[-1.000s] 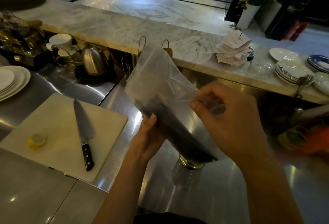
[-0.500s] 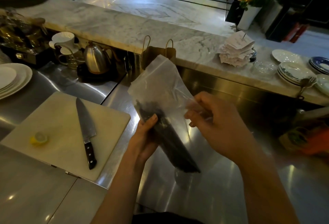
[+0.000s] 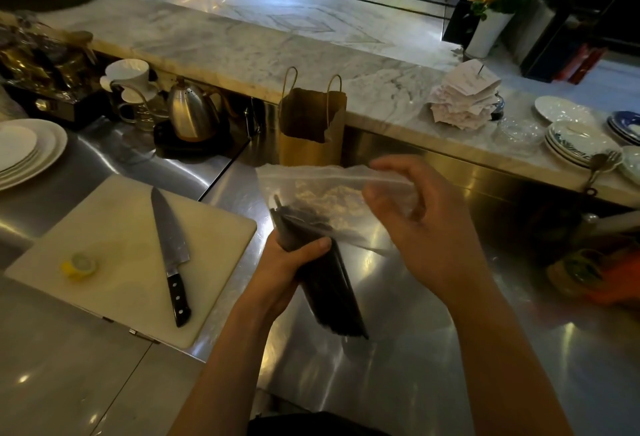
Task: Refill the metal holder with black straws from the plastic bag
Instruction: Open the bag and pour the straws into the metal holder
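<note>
Head view: left hand (image 3: 287, 262) grips black straws (image 3: 329, 300) bundle, right hand (image 3: 419, 228) pinches plastic bag (image 3: 332, 193) rim, peeling it upward; straw bottoms over steel counter (image 3: 433, 383), metal holder hidden or blurred beneath; refill looks underway, bag not off

Glossy steel worktop (image 3: 398, 383); thin, clear, crinkled plastic bag (image 3: 332, 190) — matt black straws (image 3: 329, 286) inside; matt white cutting board (image 3: 121, 255); brown paper bag (image 3: 311, 131); polished marble counter (image 3: 242, 51).
</note>
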The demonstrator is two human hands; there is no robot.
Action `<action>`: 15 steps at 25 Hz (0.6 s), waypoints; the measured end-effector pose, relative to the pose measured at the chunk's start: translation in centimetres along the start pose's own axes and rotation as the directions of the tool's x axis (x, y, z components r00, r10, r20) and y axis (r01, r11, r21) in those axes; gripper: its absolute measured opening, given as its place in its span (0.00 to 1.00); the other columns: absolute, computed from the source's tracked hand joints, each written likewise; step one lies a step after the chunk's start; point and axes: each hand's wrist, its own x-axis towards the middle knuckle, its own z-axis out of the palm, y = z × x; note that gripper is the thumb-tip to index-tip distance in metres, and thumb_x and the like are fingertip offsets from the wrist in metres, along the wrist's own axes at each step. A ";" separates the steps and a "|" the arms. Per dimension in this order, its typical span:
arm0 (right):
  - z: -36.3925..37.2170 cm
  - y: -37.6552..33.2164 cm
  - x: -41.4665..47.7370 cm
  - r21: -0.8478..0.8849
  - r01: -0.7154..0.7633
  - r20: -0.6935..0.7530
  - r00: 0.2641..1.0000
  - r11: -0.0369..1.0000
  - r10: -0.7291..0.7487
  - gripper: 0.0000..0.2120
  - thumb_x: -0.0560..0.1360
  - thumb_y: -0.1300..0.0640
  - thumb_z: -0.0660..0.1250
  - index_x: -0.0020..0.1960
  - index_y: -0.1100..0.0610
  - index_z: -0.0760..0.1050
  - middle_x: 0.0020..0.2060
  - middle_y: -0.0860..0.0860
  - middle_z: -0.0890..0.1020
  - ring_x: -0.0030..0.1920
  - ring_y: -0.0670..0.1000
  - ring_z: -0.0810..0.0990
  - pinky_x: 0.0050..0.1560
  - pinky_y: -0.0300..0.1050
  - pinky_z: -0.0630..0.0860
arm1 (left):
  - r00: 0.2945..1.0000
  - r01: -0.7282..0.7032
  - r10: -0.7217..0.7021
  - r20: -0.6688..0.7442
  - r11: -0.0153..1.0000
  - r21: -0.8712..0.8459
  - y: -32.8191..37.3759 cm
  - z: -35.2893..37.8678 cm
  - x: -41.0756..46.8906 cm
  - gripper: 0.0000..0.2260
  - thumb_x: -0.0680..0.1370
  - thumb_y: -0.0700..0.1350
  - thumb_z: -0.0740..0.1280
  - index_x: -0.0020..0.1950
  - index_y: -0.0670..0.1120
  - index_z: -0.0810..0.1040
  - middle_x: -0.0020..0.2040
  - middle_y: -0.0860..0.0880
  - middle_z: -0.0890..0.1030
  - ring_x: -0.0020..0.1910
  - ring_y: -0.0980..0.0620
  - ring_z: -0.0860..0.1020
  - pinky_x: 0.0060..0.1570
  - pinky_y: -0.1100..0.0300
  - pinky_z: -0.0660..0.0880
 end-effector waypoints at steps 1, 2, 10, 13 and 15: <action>0.1 -0.1 0.1 0.008 0.029 -0.036 0.999 1.000 -0.028 0.09 0.77 0.52 0.66 0.57 0.48 0.76 0.49 0.40 0.80 0.50 0.38 0.79 0.43 0.28 0.74 | 0.999 0.015 -0.014 0.032 1.000 -0.016 0.0 0.0 -0.1 0.31 0.59 0.49 0.83 0.58 0.41 0.78 0.53 0.42 0.83 0.57 0.42 0.81 0.52 0.55 0.79; 0.2 -0.1 0.1 0.019 0.044 -0.058 0.997 0.999 -0.043 0.06 0.78 0.54 0.65 0.55 0.49 0.77 0.47 0.41 0.81 0.48 0.39 0.80 0.42 0.28 0.73 | 0.998 0.017 -0.015 0.053 0.999 -0.046 0.0 -0.1 -0.2 0.32 0.58 0.52 0.83 0.57 0.42 0.78 0.53 0.43 0.83 0.56 0.43 0.81 0.52 0.55 0.79; 0.8 0.5 0.1 0.083 0.018 0.003 1.000 0.996 -0.019 0.07 0.79 0.56 0.65 0.50 0.43 0.76 0.45 0.46 0.84 0.47 0.46 0.84 0.48 0.46 0.82 | 0.963 -0.198 0.191 -0.188 0.980 -0.020 4.1 -0.7 -0.6 0.14 0.73 0.55 0.71 0.52 0.47 0.80 0.48 0.48 0.83 0.49 0.50 0.81 0.54 0.50 0.77; 1.0 0.6 0.2 0.078 0.021 -0.009 1.000 0.997 -0.021 0.06 0.79 0.55 0.64 0.49 0.44 0.77 0.43 0.46 0.84 0.46 0.45 0.84 0.48 0.43 0.81 | 0.937 -0.263 0.265 -0.229 0.964 0.037 5.2 -0.7 -0.7 0.08 0.80 0.42 0.63 0.45 0.49 0.81 0.41 0.51 0.81 0.42 0.55 0.79 0.50 0.54 0.74; 1.0 0.6 0.3 0.070 0.011 -0.008 1.000 0.998 -0.010 0.05 0.79 0.54 0.64 0.48 0.44 0.77 0.41 0.45 0.84 0.45 0.43 0.84 0.47 0.38 0.80 | 0.935 -0.279 0.288 -0.206 0.957 0.072 5.6 -1.0 -0.8 0.08 0.80 0.40 0.62 0.46 0.47 0.80 0.41 0.51 0.81 0.43 0.55 0.79 0.50 0.56 0.74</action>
